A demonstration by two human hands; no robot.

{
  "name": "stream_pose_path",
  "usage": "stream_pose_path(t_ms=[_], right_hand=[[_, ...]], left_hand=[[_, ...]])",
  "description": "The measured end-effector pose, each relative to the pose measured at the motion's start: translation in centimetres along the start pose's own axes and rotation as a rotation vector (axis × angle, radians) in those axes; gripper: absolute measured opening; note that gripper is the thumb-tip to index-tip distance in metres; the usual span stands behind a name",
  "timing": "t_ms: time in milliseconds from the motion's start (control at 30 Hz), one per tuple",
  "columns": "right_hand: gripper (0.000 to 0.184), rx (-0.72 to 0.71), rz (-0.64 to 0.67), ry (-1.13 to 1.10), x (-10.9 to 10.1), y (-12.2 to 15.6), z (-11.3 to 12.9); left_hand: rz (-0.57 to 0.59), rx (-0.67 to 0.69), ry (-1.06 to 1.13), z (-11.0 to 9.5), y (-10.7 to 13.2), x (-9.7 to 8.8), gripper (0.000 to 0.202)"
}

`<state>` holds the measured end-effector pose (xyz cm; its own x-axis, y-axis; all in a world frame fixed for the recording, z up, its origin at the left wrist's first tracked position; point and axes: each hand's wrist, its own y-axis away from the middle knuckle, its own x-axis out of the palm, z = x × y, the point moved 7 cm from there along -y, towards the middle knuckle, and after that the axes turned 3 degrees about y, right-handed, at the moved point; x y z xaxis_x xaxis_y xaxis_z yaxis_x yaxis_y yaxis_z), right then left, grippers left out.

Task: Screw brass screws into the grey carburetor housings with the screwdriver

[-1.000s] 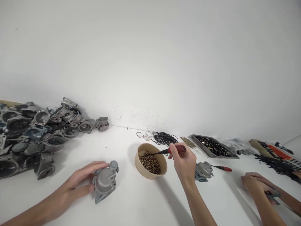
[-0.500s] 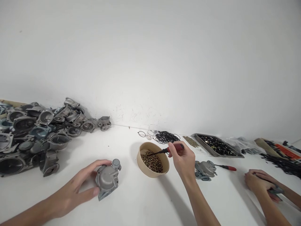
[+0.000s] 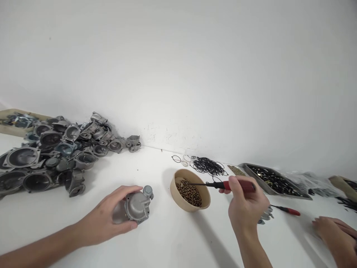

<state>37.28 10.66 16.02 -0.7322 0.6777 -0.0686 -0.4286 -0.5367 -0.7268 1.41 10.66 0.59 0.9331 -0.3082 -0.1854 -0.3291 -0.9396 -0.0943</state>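
My left hand (image 3: 111, 216) grips a grey cast-metal housing (image 3: 137, 206) on the white table, thumb and fingers around its left side. A short round cap sticks up at the housing's upper right. In my right hand (image 3: 247, 203) is a screwdriver (image 3: 232, 185) with a red and black handle, held nearly level and pointing left. Its shaft reaches over the rim of a tan bowl (image 3: 178, 199), and the tip is at the small brass-coloured screws (image 3: 191, 193) inside. Whether a screw is on the tip is too small to tell.
Metal housings (image 3: 64, 149) are heaped at the left, before a tan box (image 3: 16, 128). Black rubber rings (image 3: 209, 166) lie behind the bowl. A metal tray (image 3: 279, 182) of dark parts and another red screwdriver (image 3: 290, 211) are at the right, beside a co-worker's hands (image 3: 334, 232).
The view has swung left, so things sit further right. My right hand has drawn back rightward, the screwdriver now lying flatter over the bowl. My left hand has closed further around the housing.
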Motion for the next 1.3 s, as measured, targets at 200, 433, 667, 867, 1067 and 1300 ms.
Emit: stream_pose_path(t_ms=[200,433,667,867,1067,1300], right_hand=[[0.029,-0.009,0.032,-0.208,1.2,1.8,1.8],[0.025,0.093,0.307,-0.204,3.9,5.3,1.5],[0.018,0.143,0.370,-0.273,5.3,7.1,2.7],[0.015,0.177,0.442,-0.298,6.2,8.5,2.3],[0.021,0.150,0.502,-0.200,6.8,9.7,1.9],[0.024,0.069,0.507,-0.093,6.8,9.3,1.8]], left_hand=[[0.057,0.047,-0.029,0.4,-0.5,0.0,0.070],[0.083,0.113,0.000,0.4,-0.8,0.1,0.071],[0.055,0.166,-0.002,-0.1,-0.7,-0.1,0.065],[-0.053,0.224,-0.045,-0.6,-0.7,-0.9,0.064],[-0.136,0.156,-0.049,0.0,-1.2,-1.9,0.060],[-0.032,0.288,-0.114,-1.0,-0.8,-1.3,0.064]])
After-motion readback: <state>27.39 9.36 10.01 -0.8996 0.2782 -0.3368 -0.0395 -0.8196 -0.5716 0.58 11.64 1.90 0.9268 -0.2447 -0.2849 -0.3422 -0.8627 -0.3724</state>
